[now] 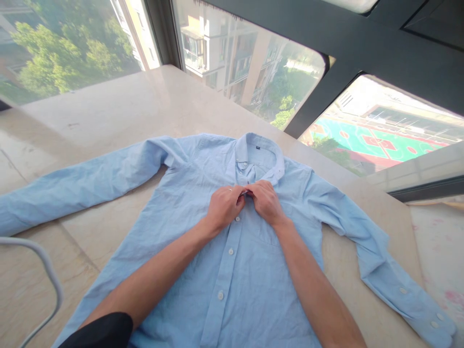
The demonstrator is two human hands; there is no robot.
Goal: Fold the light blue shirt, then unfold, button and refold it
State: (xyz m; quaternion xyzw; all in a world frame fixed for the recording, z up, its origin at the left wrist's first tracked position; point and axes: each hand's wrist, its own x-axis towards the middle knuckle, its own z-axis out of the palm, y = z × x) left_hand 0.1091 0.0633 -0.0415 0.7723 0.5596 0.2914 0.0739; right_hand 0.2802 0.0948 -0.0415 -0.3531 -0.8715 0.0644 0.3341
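A light blue button-up shirt [181, 232] lies front side up, its sleeves spread to both sides. Below its collar [266, 140], my left hand [226, 205] and my right hand [266, 200] meet at the front placket, both closed with fingertips pinching the fabric edges. The button between the fingers is hidden. Lower on the placket, white buttons [231, 251] show in a row, fastened. Above my hands the collar stands open, and a small dark label shows inside the neck.
The shirt rests on a beige stone ledge [119, 111]. A white cable [54, 275] curves at the lower left. Dark-framed windows [308, 116] border the far side and the right. A pale flowered cloth [438, 241] lies at the right edge.
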